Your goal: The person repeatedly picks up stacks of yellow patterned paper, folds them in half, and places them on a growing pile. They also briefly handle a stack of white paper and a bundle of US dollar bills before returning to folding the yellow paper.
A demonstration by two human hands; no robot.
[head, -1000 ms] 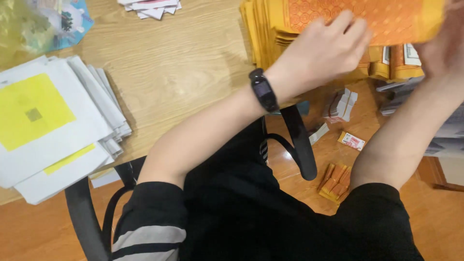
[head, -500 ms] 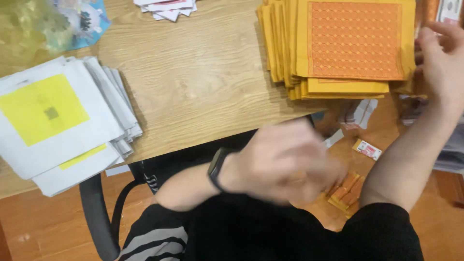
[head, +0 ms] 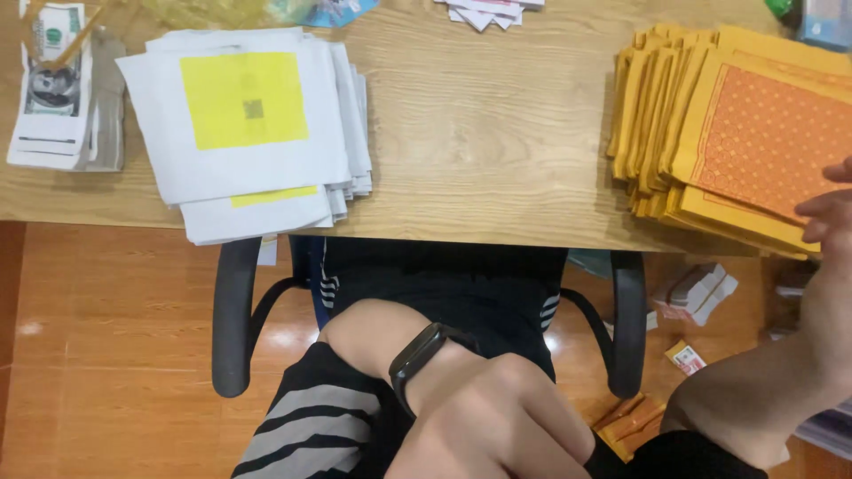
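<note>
Landmark: the wooden table (head: 479,151), whose near edge runs across the view above the person's lap.
Left hand: the left hand (head: 497,426) is below the table's near edge, low over the lap, a black wristband (head: 417,355) on its wrist; the fingers curl loosely downward and nothing shows in their grip.
Right hand: the right hand (head: 830,208) is at the table's right end, mostly cut off by the picture's border; two fingertips rest on the orange-and-yellow paper stack (head: 728,133); how far the fingers spread I cannot tell.
Orange-and-yellow paper stack: on the table's right part, fanned leftward, its lower corner overhanging the near edge.
White sheet stack: the white sheet stack (head: 257,133) with a yellow square on top lies on the table's left part, its lower sheets jutting past the near edge.
Banknote bundle: the banknote bundle (head: 53,89) lies at the table's far left, near the white sheets but apart.
Open room: bare wood spans the table's middle, between the two stacks.
Chair: black chair arms (head: 235,310) stand just under the near edge, either side of the lap.
Floor: small packets (head: 701,293) lie on the floor right of the chair.
</note>
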